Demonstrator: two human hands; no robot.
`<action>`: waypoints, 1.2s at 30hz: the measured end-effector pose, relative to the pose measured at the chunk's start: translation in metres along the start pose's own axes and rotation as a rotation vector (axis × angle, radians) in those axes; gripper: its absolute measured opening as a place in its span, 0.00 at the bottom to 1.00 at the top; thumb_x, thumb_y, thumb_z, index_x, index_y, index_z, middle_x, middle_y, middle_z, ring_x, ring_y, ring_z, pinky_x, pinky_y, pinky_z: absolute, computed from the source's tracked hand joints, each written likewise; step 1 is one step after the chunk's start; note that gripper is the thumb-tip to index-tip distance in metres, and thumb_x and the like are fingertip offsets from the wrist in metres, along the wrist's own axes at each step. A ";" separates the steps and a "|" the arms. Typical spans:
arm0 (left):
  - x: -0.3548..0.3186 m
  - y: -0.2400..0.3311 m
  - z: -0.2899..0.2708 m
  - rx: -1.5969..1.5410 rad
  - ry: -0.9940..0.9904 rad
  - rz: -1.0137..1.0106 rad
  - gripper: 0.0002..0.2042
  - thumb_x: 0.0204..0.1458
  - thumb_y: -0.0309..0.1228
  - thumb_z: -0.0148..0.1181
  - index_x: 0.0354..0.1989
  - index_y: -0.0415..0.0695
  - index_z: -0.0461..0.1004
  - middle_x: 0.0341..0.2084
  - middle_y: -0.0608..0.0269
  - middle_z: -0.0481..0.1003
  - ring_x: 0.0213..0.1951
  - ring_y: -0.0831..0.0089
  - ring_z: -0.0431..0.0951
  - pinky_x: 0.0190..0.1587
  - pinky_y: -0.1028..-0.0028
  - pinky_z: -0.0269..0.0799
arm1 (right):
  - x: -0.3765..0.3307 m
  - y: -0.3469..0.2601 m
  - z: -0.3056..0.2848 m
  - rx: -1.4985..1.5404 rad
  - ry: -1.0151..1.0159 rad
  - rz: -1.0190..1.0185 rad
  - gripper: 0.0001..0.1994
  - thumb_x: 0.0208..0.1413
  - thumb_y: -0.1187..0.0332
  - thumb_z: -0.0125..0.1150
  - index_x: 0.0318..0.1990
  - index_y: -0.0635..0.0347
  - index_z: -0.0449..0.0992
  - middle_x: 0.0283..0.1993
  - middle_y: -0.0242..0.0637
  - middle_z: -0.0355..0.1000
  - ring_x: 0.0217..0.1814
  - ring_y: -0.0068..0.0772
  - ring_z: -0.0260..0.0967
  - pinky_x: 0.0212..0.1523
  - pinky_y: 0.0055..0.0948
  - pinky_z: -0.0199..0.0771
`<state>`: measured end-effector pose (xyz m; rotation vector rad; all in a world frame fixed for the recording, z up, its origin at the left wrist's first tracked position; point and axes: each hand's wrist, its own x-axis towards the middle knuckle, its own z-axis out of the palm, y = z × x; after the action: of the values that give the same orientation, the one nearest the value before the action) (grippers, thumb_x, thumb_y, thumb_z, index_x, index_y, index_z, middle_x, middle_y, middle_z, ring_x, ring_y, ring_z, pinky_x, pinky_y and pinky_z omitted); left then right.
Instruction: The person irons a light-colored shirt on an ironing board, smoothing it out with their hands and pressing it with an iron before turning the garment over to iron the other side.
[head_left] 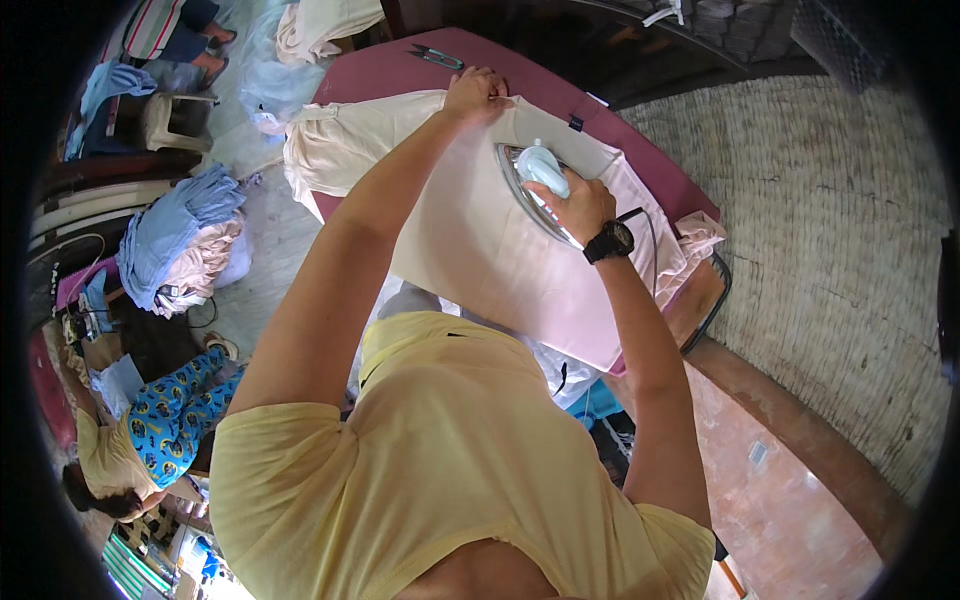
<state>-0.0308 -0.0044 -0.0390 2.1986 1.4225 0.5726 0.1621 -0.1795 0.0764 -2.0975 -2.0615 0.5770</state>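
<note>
A cream-to-pale-pink garment [450,215] lies spread over the maroon-covered ironing board [375,72]. My right hand [582,208] is wrapped round the handle of a clothes iron [541,168], pale blue on top with a shiny metal soleplate, which sits on the cloth. The iron's cord runs back past my right wrist. At the garment's far edge, my left hand [474,95] has its fingers curled down on the cloth; the fingertips are partly hidden. Thread snips [437,57] with green handles lie on the board just beyond my left hand.
A small dark clip-like piece [576,124] lies on the board's far right part. To the left are a heap of blue and pink clothes [185,240], a beige stool [178,122] and another person [150,440] in patterned blue trousers. A ribbed, straw-coloured surface [790,230] borders the board's right side.
</note>
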 end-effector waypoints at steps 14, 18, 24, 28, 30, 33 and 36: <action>-0.009 -0.072 -0.046 -0.047 0.021 0.116 0.18 0.48 0.45 0.68 0.39 0.43 0.78 0.32 0.58 0.80 0.35 0.54 0.79 0.41 0.62 0.75 | 0.055 -0.014 0.015 0.100 0.046 -0.028 0.33 0.46 0.32 0.60 0.39 0.57 0.81 0.28 0.51 0.77 0.34 0.56 0.77 0.36 0.50 0.76; -0.030 -0.086 -0.051 -0.010 -0.034 -0.026 0.21 0.44 0.51 0.68 0.39 0.48 0.79 0.36 0.57 0.79 0.40 0.56 0.79 0.42 0.62 0.74 | 0.068 -0.033 0.014 0.056 0.170 -0.052 0.28 0.48 0.39 0.65 0.34 0.59 0.82 0.24 0.47 0.76 0.28 0.54 0.75 0.29 0.45 0.75; -0.032 -0.075 -0.069 0.045 -0.041 -0.318 0.22 0.40 0.52 0.71 0.36 0.47 0.80 0.31 0.57 0.80 0.37 0.57 0.80 0.40 0.63 0.74 | 0.084 -0.046 0.009 0.015 0.168 -0.044 0.25 0.48 0.41 0.66 0.34 0.56 0.82 0.24 0.45 0.77 0.29 0.51 0.76 0.29 0.44 0.76; -0.031 -0.091 -0.068 -0.101 -0.081 -0.329 0.22 0.39 0.52 0.71 0.33 0.46 0.80 0.26 0.57 0.79 0.33 0.59 0.80 0.37 0.62 0.74 | 0.092 -0.037 0.022 0.025 0.055 -0.216 0.29 0.46 0.37 0.64 0.35 0.57 0.81 0.23 0.43 0.77 0.27 0.47 0.77 0.29 0.42 0.77; -0.028 -0.108 -0.068 -0.175 -0.062 -0.223 0.20 0.41 0.50 0.72 0.30 0.44 0.79 0.23 0.57 0.79 0.28 0.62 0.79 0.33 0.65 0.72 | 0.104 -0.047 0.025 0.037 0.113 -0.208 0.28 0.47 0.37 0.64 0.35 0.57 0.82 0.24 0.43 0.77 0.26 0.48 0.76 0.30 0.42 0.77; -0.037 -0.126 -0.070 -0.171 -0.013 -0.071 0.19 0.43 0.47 0.71 0.28 0.42 0.78 0.20 0.58 0.77 0.25 0.65 0.78 0.30 0.66 0.71 | 0.103 -0.060 0.022 0.058 0.088 -0.283 0.26 0.48 0.41 0.65 0.36 0.57 0.81 0.24 0.45 0.76 0.27 0.49 0.76 0.30 0.42 0.77; -0.042 -0.132 -0.079 -0.133 -0.023 -0.124 0.18 0.44 0.46 0.71 0.27 0.42 0.78 0.20 0.60 0.77 0.24 0.66 0.78 0.30 0.66 0.70 | 0.113 -0.069 0.028 0.078 0.158 -0.289 0.24 0.49 0.44 0.67 0.34 0.59 0.81 0.22 0.47 0.75 0.26 0.51 0.76 0.28 0.41 0.76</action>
<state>-0.1879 0.0167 -0.0556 1.9930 1.4532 0.5789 0.0864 -0.0691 0.0569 -1.7008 -2.1580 0.4260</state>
